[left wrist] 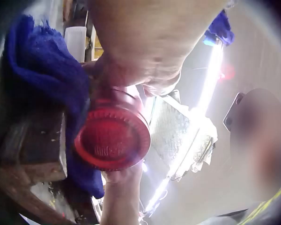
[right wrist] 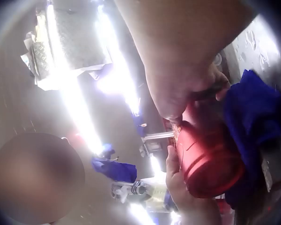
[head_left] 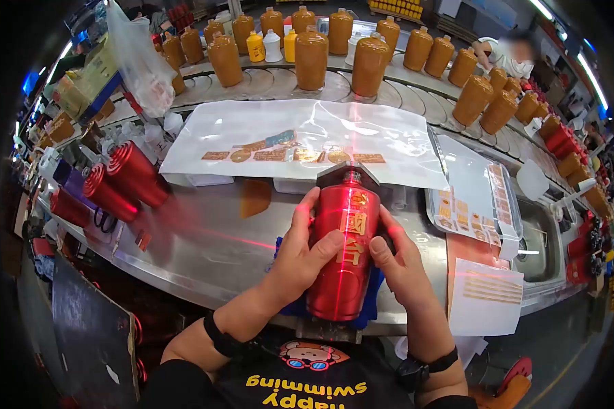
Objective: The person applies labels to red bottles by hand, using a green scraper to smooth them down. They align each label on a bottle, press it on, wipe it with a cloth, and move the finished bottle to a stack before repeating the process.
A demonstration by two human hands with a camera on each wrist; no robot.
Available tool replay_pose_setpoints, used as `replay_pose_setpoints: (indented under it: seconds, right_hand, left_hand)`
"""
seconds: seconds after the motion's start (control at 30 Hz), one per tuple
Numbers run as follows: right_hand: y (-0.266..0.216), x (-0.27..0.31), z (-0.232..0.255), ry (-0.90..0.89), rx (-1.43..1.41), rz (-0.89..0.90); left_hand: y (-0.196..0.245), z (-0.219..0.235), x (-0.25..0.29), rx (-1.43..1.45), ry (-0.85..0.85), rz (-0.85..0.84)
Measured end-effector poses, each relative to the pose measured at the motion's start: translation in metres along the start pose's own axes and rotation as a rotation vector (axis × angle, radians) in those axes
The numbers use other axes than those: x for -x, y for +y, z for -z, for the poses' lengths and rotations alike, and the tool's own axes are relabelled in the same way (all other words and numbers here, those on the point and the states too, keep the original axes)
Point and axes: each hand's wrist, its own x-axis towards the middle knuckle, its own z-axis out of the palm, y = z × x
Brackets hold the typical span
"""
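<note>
A glossy red bottle (head_left: 334,286) with gold characters lies over a blue cloth (head_left: 368,300), its neck pointing away from the body. The left hand (head_left: 300,255) grips its left side, thumb on the front by the characters. On the other side the right hand (head_left: 402,262) holds it, thumb near the lettering's edge. In the left wrist view the round base (left wrist: 114,140) of the bottle faces the camera, beside the blue cloth (left wrist: 47,70). The right wrist view shows the bottle (right wrist: 208,159) between both hands. A red laser line runs along the bottle.
A white sheet (head_left: 252,119) with gold stickers covers the bench beyond the bottle. Red bottles (head_left: 136,174) lie at the left. At the right are a tray (head_left: 457,198) of stickers, a white sheet with gold strips (head_left: 491,293) and a sink (head_left: 539,252). Brown bottles (head_left: 312,61) line the conveyor behind.
</note>
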Motion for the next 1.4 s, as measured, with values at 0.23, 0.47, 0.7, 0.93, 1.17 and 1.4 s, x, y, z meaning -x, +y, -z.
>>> replay_pose_setpoints:
  seconds: [0.23, 0.47, 0.7, 0.93, 1.17, 1.4]
  right_hand:
    - [-0.005, 0.002, 0.001, 0.014, -0.043, -0.030]
    - [-0.005, 0.000, -0.004, 0.032, -0.017, -0.064]
    - [-0.001, -0.001, -0.005, 0.045, -0.020, -0.044]
    - [-0.003, -0.002, -0.008, 0.042, -0.032, -0.032]
    - [-0.002, 0.001, -0.009, 0.004, 0.017, 0.026]
    - [-0.004, 0.001, -0.010, 0.002, -0.015, 0.014]
  left_hand:
    - [-0.008, -0.002, -0.001, -0.001, 0.005, -0.011]
    - [-0.008, -0.003, 0.000, 0.014, -0.006, -0.012]
    - [-0.004, -0.004, 0.001, 0.082, -0.007, 0.007]
    - [-0.016, 0.004, 0.000, 0.019, 0.018, -0.040]
    - [-0.006, 0.004, -0.012, -0.087, 0.013, -0.014]
    - [-0.007, 0.007, -0.030, -0.353, 0.043, -0.084]
